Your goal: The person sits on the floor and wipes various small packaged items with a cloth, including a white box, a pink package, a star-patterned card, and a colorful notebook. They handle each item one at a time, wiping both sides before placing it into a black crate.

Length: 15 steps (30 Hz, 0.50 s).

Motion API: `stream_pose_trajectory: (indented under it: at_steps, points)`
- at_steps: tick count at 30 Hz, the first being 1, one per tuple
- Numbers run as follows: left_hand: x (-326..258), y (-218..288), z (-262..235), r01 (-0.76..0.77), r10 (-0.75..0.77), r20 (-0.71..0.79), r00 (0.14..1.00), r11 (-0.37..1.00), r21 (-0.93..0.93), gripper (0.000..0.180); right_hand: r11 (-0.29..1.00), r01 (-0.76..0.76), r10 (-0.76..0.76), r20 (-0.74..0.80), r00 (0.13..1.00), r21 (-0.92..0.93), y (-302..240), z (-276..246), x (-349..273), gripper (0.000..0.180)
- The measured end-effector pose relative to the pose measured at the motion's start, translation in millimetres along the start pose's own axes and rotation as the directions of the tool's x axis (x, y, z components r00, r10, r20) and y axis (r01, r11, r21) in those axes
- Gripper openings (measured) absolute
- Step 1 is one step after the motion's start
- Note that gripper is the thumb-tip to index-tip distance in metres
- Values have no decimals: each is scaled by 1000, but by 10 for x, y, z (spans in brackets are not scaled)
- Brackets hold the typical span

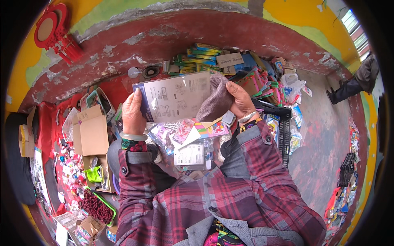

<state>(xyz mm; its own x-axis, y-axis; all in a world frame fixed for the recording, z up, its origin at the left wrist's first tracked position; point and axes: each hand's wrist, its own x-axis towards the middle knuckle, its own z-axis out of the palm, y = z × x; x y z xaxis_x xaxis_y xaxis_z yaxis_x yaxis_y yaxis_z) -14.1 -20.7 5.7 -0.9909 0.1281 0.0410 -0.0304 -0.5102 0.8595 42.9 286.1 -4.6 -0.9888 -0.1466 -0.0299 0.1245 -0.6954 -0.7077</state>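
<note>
My left hand (133, 113) grips the left end of a flat card package (176, 98) in a clear plastic sleeve, its thumb on top. Line drawings and a barcode mark the package's pale face, and its left edge is blue. A crumpled grey-brown cloth (215, 100) is pinched in my right hand (241, 101) and covers the package's right end. Whether my right fingers also touch the package is hidden. Below, between my knees, lie several plastic-wrapped packets and a white printed card (188, 155).
Stacked boxes (201, 55) and packets line the far wall. A black crate (284, 133) stands at my right. To my left are an open cardboard box (91, 133), a green-rimmed tray of dark red beads (96, 206) and scattered small items. Another person's leg (349, 90) shows far right.
</note>
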Motion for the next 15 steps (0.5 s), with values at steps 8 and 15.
stream_pose_trajectory:
  at_steps: [8, 15]
  points:
    - [46, 5, -60, -1, 3, -33, 999, 999, 43, 26, 992, 61, -56, -51, 997, 108, -86, 33, 2, 32]
    - [37, -76, -19, 24, -22, -18, 1000, 997, 75, 23, 1000, -20, 21, -41, 999, 17, -23, -19, 16, 31]
